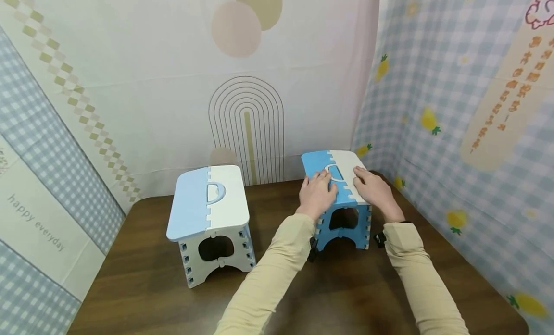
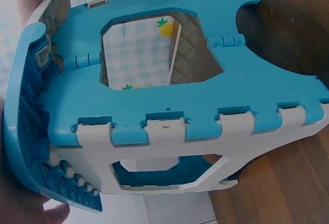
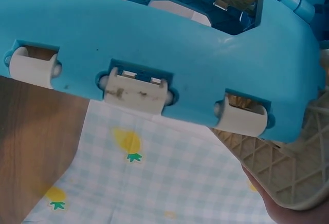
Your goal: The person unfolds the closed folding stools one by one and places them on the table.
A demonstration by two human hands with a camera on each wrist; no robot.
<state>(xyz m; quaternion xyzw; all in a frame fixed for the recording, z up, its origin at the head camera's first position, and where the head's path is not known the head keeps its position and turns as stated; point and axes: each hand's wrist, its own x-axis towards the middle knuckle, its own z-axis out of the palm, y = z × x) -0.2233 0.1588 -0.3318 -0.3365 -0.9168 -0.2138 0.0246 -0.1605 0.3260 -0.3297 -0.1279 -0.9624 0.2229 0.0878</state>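
An unfolded step stool [image 1: 344, 229] stands at the right side of the table, its top half blue and half white, with blue end panels. On the blue half rests my left hand [image 1: 318, 193], fingers stretched toward the carrying handle. My right hand [image 1: 375, 190] lies over the white half near its outer edge. The left wrist view looks at the stool's blue end panel [image 2: 154, 100] with its hinge and white knuckles. From the right wrist, the blue panel [image 3: 180, 54] fills the upper part, and the ribbed underside of the white half [image 3: 288, 167] shows beside my hand.
A second folding stool [image 1: 225, 195], pale blue and white, stands unfolded to the left on the brown wooden table [image 1: 143, 258]. A patterned cloth [image 1: 164, 118] hangs behind the table, and a checked cloth with pineapples [image 1: 433, 85] hangs along the right side.
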